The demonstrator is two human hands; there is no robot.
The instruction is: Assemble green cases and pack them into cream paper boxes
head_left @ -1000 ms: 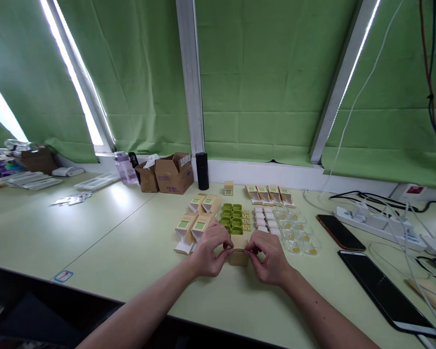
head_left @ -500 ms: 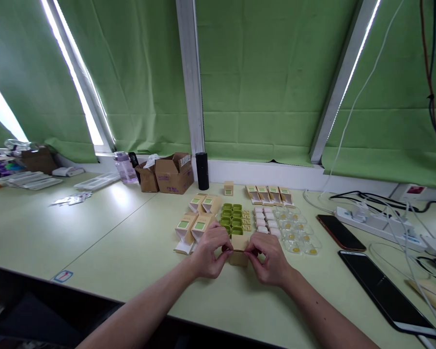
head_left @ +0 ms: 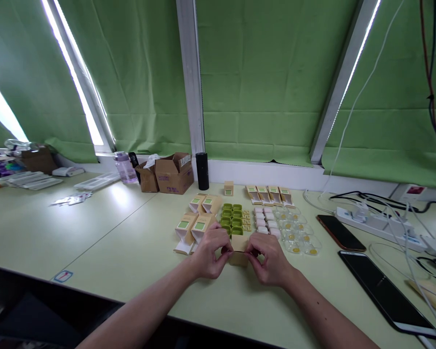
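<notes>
A small kraft cardboard box (head_left: 239, 259) stands on the table between my hands. My left hand (head_left: 213, 251) pinches its left upper edge, and my right hand (head_left: 268, 258) pinches the right upper edge. Its top panel tilts up at the back. Just behind it are rows of green square cups (head_left: 231, 214), with tiny yellowish pieces (head_left: 246, 220) alongside. Pink and white small blocks (head_left: 265, 219) lie farther right, followed by clear plastic shells (head_left: 294, 236) with yellow centres. Open flattened-looking boxes (head_left: 186, 230) with green labels lie beside my left hand, one partly hidden by it.
More open boxes (head_left: 269, 195) and one closed box (head_left: 228, 188) stand at the back. A black cylinder (head_left: 202, 171), brown cartons (head_left: 173, 173) and a purple bottle (head_left: 125, 167) line the wall. At right lie two phones (head_left: 385, 291), a power strip (head_left: 380, 228) and loose cables.
Almost nothing differs. Both hands keep their pinch on the box edges, with only a slight shift of the fingers.
</notes>
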